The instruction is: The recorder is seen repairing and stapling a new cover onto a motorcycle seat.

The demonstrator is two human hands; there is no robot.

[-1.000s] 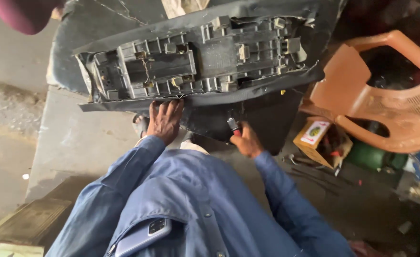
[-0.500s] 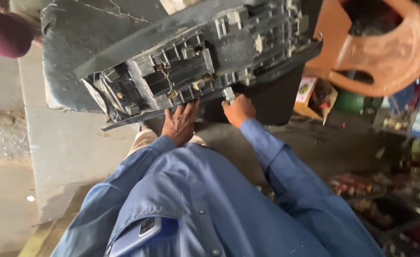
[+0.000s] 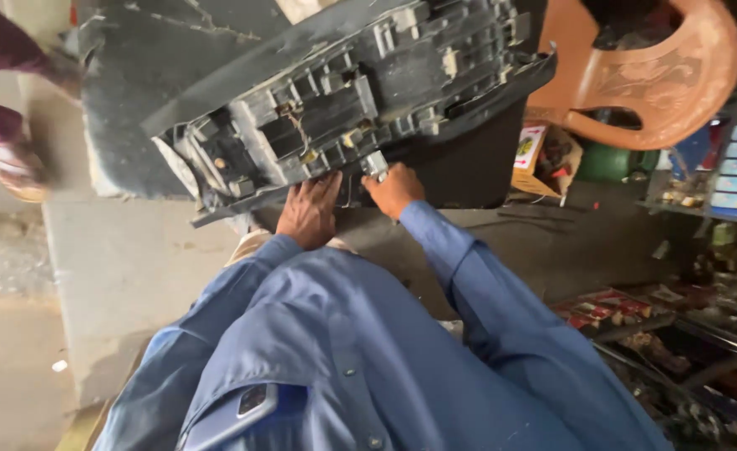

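Concrete floor and a cluttered workshop corner surround an upturned motorcycle seat [image 3: 343, 108], its ribbed grey plastic base facing up, tilted across the top of the view. At its near edge the right hand [image 3: 395, 189] is closed around a small metal tool [image 3: 374, 164] whose tip meets the underside of the seat. Just beside it the left hand [image 3: 308, 213] lies flat with fingers spread, pressing on the dark cover [image 3: 460, 167] folded over the rim and gripping nothing. Both blue sleeves [image 3: 435, 242] reach up from below, and a phone [image 3: 243, 409] sits in the shirt pocket. To the right stand an orange plastic chair [image 3: 653, 75] and a small cardboard box [image 3: 531, 163].
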